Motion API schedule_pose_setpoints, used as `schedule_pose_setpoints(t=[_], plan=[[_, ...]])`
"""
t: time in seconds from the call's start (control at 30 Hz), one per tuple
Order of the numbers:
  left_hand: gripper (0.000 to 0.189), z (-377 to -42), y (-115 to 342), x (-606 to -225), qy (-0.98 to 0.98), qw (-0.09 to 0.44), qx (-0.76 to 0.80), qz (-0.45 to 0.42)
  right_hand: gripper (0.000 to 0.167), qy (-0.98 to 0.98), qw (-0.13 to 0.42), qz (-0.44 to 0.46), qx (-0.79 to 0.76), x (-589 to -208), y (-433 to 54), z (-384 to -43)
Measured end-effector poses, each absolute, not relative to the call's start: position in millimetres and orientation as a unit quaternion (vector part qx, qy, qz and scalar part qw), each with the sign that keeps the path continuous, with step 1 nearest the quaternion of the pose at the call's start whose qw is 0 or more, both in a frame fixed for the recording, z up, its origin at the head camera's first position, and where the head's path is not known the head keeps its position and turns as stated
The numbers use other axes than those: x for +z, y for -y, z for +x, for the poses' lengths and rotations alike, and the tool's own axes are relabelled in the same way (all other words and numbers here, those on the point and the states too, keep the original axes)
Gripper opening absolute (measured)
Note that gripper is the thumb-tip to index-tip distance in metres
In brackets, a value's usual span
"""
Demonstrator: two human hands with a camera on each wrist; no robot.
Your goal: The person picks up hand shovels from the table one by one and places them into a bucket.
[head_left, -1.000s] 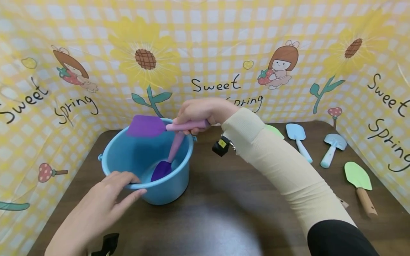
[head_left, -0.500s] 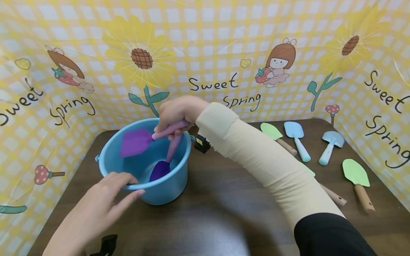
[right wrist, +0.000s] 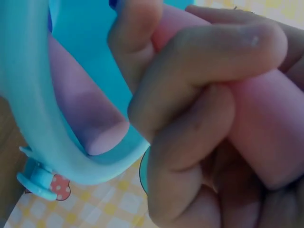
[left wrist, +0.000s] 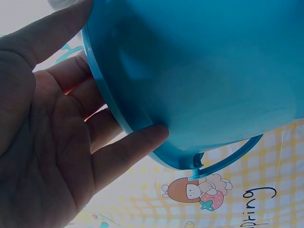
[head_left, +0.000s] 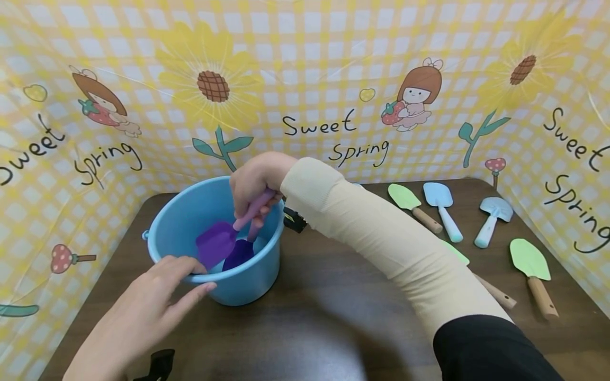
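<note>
A blue bucket stands on the table's left side. My left hand grips its near rim, fingers inside and thumb outside; the left wrist view shows the fingers against the bucket wall. Inside the bucket, my right hand holds a purple shovel by its pink handle, blade slanting down. Beside it a second purple shovel leans in the bucket, its pink handle against the rim and partly hidden by my right hand.
On the right lie two light blue shovels, one flat-bladed and one rounder. Green shovels with wooden handles lie near them, one at the back, one at the right edge, and one partly under my right sleeve. Patterned cloth surrounds the table.
My right hand has moved left and down, lowering the held purple shovel from above the rim into the bucket. The left hand keeps its grip on the rim.
</note>
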State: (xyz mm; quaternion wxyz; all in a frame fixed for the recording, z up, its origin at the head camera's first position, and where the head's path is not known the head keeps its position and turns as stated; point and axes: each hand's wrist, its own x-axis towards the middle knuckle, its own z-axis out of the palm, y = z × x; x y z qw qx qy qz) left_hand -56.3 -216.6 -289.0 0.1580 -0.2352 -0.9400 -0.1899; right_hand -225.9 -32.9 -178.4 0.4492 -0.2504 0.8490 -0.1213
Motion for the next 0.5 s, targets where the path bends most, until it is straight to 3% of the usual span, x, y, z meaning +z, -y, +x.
schedule_pose_setpoints(t=[0.5], plan=[[0.014, -57, 218, -286, 0.946, 0.139, -0.192, -0.223, 0.023, -0.867, 0.446, -0.221, -0.033, -180, 49, -227]])
